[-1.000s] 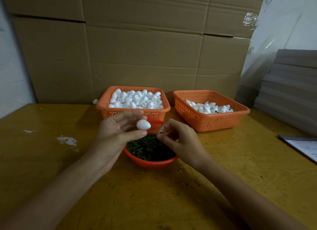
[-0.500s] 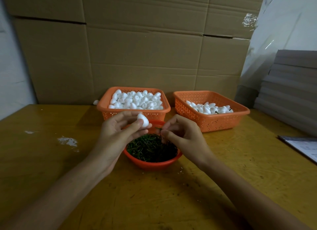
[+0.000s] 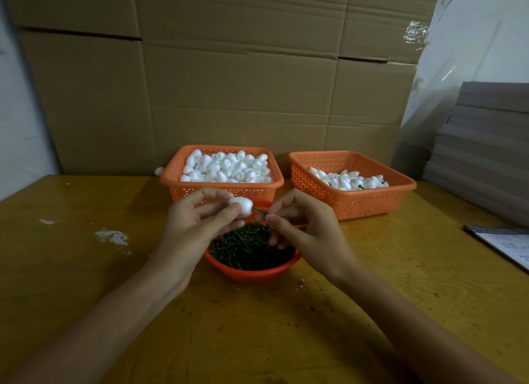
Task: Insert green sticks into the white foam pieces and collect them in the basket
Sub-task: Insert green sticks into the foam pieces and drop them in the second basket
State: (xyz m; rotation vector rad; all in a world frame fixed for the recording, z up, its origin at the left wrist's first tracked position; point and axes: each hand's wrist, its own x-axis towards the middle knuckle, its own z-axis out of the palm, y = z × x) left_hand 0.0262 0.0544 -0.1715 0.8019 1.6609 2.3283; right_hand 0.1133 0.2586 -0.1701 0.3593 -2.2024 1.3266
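The right hand (image 3: 303, 226) pinches a green stick (image 3: 260, 211) lying level, its tip just beside the foam piece (image 3: 242, 205) gripped by the left hand (image 3: 197, 226).

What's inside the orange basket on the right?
The right basket holds a shallow heap of white foam pieces, a few showing dark sticks. Its near wall hides whatever lies low at the front.

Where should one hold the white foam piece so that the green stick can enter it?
Hold the white foam piece across its rounded sides, coming from the left as the left hand does. It is egg-shaped, and its right end faces the green stick pinched by the right hand, so that end should probably stay bare.
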